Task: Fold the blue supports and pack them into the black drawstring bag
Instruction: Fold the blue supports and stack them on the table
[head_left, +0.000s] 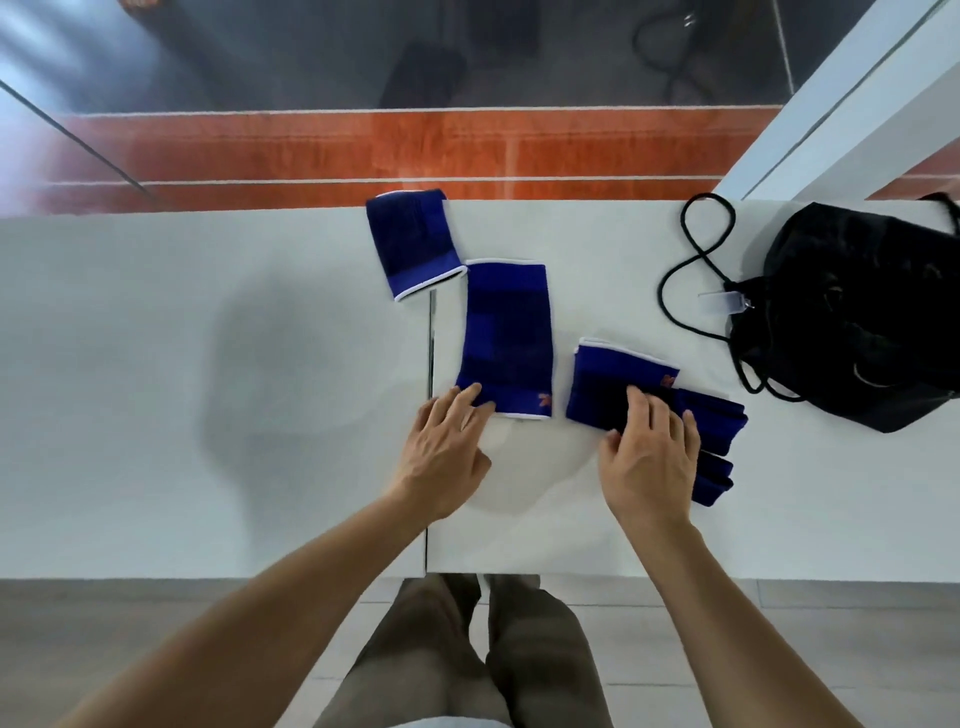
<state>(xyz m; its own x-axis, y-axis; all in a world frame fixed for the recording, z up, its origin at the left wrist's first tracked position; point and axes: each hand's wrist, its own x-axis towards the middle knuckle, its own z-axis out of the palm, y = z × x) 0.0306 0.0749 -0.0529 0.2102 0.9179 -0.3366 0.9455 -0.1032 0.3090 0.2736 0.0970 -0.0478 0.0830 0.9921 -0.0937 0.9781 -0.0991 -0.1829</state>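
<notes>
Three blue supports lie on the white table (156, 364). A short one (413, 241) sits at the far edge. A long one (506, 338) lies flat in the middle; the fingertips of my left hand (447, 447) rest on its near left corner. A third support (613, 384) lies to the right, with folded blue fabric (719, 447) beside it under my right hand (649, 457), which presses flat on it. The black drawstring bag (852, 317) sits at the far right, its cord (696, 260) looping to the left.
A seam (430, 467) divides the table into two tops. A small clear plastic piece (724, 300) lies at the bag's mouth. Beyond the far edge is a red-brown floor with white lines. My legs stand below the near edge.
</notes>
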